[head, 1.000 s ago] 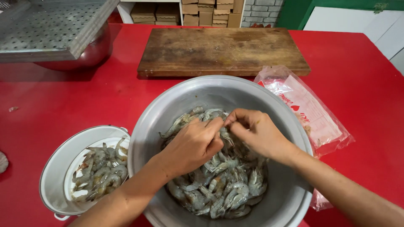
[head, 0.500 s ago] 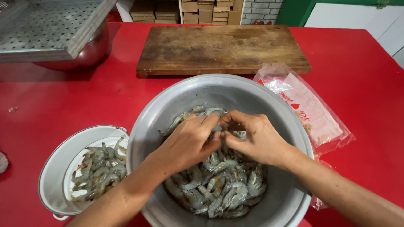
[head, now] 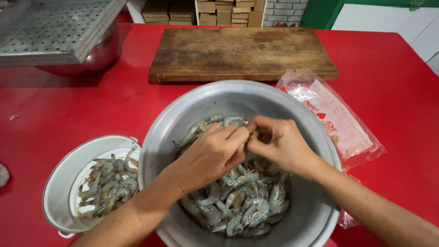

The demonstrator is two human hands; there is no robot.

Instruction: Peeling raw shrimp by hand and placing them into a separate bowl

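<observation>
I see both hands meeting over the middle of the big bowl [head: 183, 119], above the heap of raw shrimp [head: 238, 201]. My left hand [head: 210, 155] has its fingers curled tight and pinched at the tips; my right hand [head: 279, 144] is pinched the same way against it. Between the fingertips there seems to be one shrimp, though the hands hide most of it, so I cannot tell how it lies. Holding it low over the bowl looks sensible: anything that falls would land back in the heap.

Left of the bowl, touching its rim, sits a white pot [head: 59, 183] with more shrimp in it, an easy reach for the left hand. Right of the bowl, partly tucked under its edge, lies a clear plastic bag [head: 338, 119]. Behind the bowl a wooden board [head: 242, 52] lies bare, with a strip of red table [head: 68, 110] between them. Far left behind the bowl, a perforated metal tray [head: 50, 27] rests on another bowl, well apart.
</observation>
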